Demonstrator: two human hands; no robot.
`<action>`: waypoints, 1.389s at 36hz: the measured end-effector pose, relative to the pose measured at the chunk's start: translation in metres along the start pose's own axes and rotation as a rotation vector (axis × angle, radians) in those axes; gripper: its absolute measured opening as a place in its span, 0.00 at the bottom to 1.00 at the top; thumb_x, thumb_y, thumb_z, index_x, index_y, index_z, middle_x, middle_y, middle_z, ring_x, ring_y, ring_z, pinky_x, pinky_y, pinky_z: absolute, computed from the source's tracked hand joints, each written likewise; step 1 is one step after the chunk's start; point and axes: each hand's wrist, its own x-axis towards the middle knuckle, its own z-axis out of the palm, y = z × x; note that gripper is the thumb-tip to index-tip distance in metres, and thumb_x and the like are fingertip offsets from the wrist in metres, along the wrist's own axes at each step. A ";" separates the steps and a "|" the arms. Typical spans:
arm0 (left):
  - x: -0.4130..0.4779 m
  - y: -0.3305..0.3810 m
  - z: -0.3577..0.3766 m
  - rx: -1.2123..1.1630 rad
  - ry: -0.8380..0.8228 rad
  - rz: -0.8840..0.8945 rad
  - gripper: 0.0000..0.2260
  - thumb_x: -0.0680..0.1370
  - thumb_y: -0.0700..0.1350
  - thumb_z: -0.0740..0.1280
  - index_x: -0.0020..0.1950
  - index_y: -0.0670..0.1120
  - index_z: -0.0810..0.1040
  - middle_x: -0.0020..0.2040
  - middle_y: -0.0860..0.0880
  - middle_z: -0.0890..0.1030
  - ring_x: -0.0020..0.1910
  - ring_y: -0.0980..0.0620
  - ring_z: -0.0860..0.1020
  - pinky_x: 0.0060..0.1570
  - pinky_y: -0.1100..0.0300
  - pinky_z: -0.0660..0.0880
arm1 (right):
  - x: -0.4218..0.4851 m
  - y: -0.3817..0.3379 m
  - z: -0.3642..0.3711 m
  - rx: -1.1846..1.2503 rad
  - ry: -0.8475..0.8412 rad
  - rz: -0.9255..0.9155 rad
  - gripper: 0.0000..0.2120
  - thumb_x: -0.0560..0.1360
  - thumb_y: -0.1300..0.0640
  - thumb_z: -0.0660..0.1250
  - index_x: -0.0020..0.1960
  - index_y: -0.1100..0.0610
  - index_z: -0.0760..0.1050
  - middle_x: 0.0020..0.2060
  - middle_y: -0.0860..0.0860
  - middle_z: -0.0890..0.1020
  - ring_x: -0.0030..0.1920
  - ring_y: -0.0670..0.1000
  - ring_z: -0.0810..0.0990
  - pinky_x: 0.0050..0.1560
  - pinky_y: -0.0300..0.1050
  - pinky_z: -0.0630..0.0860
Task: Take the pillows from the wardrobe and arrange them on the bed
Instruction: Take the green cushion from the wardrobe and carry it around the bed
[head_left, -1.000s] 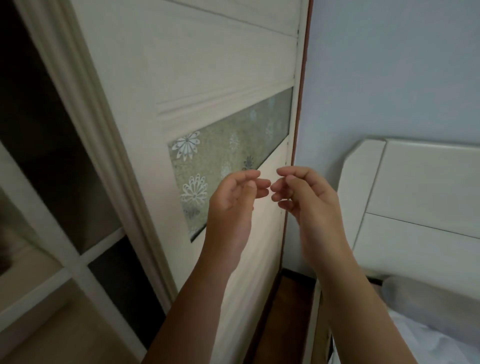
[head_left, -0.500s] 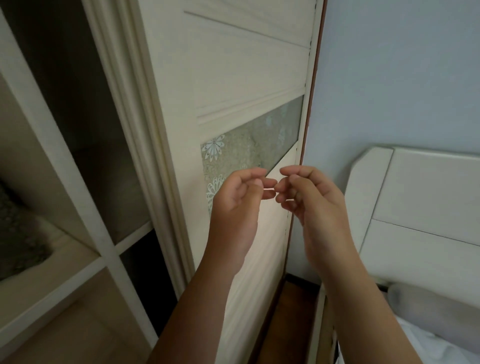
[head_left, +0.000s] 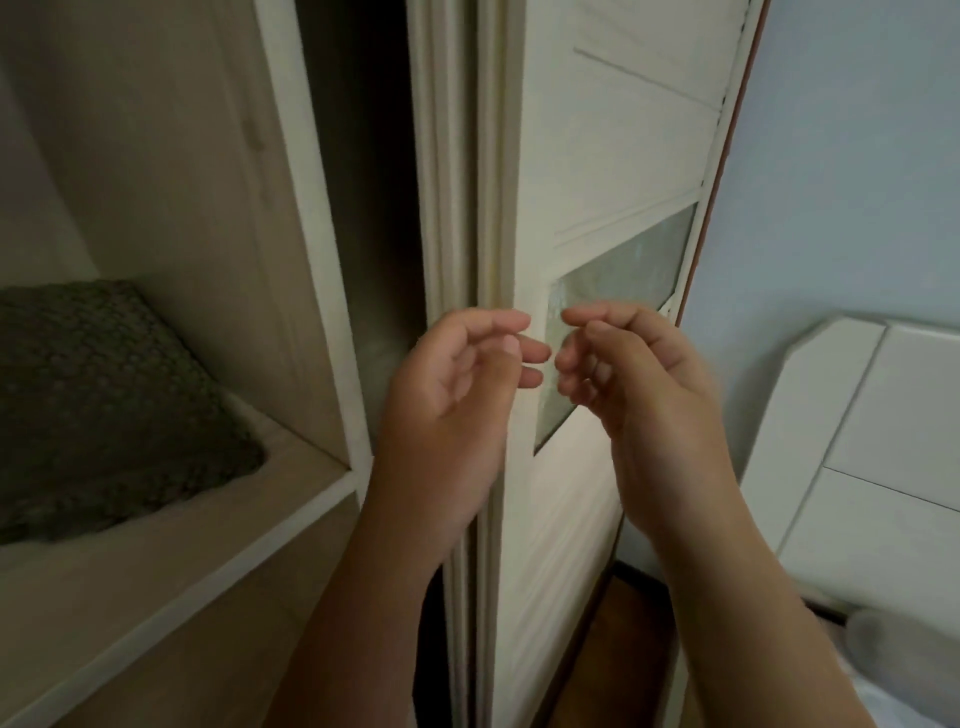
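Note:
A grey knitted pillow (head_left: 109, 405) lies on a shelf (head_left: 171, 551) inside the open wardrobe at the left. My left hand (head_left: 457, 400) and my right hand (head_left: 634, 389) are raised side by side in front of the wardrobe's sliding door (head_left: 613, 171), well to the right of the pillow. Both hands hold nothing, their fingers loosely curled and apart, fingertips nearly touching each other. The bed shows only at the right edge: its white headboard (head_left: 872, 467) and a bit of white bedding (head_left: 893, 670).
The sliding door has a frosted floral glass panel (head_left: 623, 280) and covers the wardrobe's right part. A dark gap (head_left: 363, 208) lies between the shelf section and the door. A pale blue wall (head_left: 852, 156) stands behind the headboard, with wooden floor (head_left: 618, 639) below.
The view has swung left, so the wardrobe's shelf and the grey pillow came into sight. My hands stayed raised together, and the fingertips have parted slightly.

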 end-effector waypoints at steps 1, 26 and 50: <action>-0.002 0.003 -0.009 0.030 0.009 0.013 0.09 0.78 0.40 0.59 0.50 0.51 0.77 0.45 0.56 0.82 0.41 0.62 0.81 0.36 0.75 0.71 | -0.002 0.000 0.008 0.001 -0.009 -0.006 0.08 0.73 0.62 0.60 0.42 0.55 0.77 0.27 0.47 0.77 0.30 0.45 0.74 0.35 0.37 0.71; -0.048 0.023 -0.190 0.478 0.669 -0.170 0.11 0.76 0.40 0.61 0.42 0.55 0.76 0.38 0.54 0.82 0.38 0.57 0.80 0.36 0.71 0.74 | -0.014 0.040 0.192 0.105 -0.461 0.211 0.09 0.75 0.62 0.61 0.40 0.52 0.76 0.26 0.44 0.79 0.29 0.42 0.75 0.32 0.33 0.71; -0.046 0.041 -0.309 1.230 0.750 -1.021 0.27 0.76 0.54 0.62 0.68 0.39 0.62 0.69 0.35 0.65 0.67 0.36 0.65 0.64 0.47 0.65 | 0.016 0.103 0.296 -0.307 -0.641 0.104 0.10 0.72 0.54 0.66 0.52 0.55 0.72 0.34 0.46 0.72 0.35 0.45 0.72 0.36 0.38 0.66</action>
